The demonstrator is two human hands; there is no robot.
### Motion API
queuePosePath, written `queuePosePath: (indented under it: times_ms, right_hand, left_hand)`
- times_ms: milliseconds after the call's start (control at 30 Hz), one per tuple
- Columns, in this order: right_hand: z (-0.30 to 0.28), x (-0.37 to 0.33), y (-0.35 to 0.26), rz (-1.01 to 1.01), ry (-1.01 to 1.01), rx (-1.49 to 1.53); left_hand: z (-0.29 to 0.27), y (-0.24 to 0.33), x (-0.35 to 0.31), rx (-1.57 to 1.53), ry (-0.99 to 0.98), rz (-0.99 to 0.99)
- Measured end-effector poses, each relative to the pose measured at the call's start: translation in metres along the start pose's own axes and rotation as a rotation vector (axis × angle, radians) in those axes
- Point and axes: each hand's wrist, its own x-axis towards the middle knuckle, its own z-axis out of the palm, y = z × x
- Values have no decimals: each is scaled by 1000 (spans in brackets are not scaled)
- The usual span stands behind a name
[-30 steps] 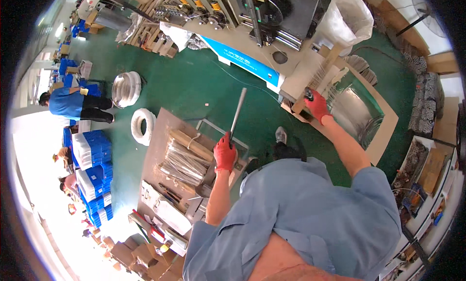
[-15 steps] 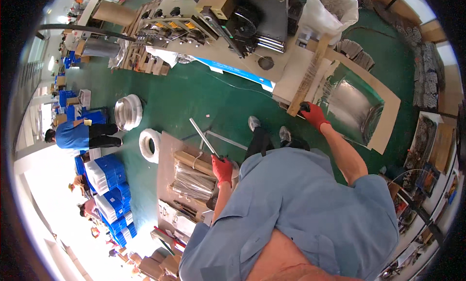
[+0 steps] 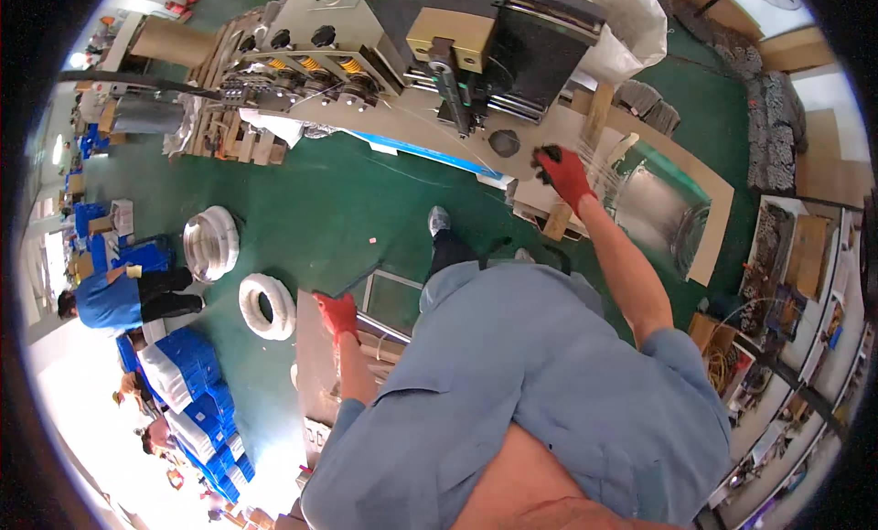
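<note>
My right hand (image 3: 565, 175), in a red glove with dark fingers, reaches over the edge of the machine bench (image 3: 523, 169), beside a round dark patch (image 3: 504, 143). Its fingers look curved and apart, with no held object visible. Just right of it are thin pale strands (image 3: 602, 175) and a wooden strip (image 3: 596, 114). My left hand (image 3: 337, 314), also red-gloved, is out to the left, over the corner of a brown board (image 3: 315, 352). A metal frame (image 3: 395, 276) stands close by. The left fingers are too indistinct to show a grip.
A machine (image 3: 457, 73) with black knobs and springs stands ahead, and a white sack (image 3: 631, 36) beyond it. Wire coils (image 3: 211, 244) and a white ring (image 3: 267, 308) lie on the green floor at left. A co-worker (image 3: 110, 297) and blue-wrapped stacks (image 3: 192, 365) are farther left.
My right hand has moved left and away from me, off the wooden strip's near end to the bench edge. My left hand has shifted left; the silver tube it held is not discernible now.
</note>
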Motion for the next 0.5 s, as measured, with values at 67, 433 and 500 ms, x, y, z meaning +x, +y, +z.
queuePosePath:
  times_ms: [67,433,500]
  right_hand:
    - [24,46,-11,-46,85,-287]
    - [72,124,-4,-149,-144,-908]
    - [67,125,-10,13,-235,-976]
  left_hand:
    - [-6,-4,42,46,-52,29]
    - [21,1,153,-118,-376,208]
    - [34,0,158,-180,-520,163]
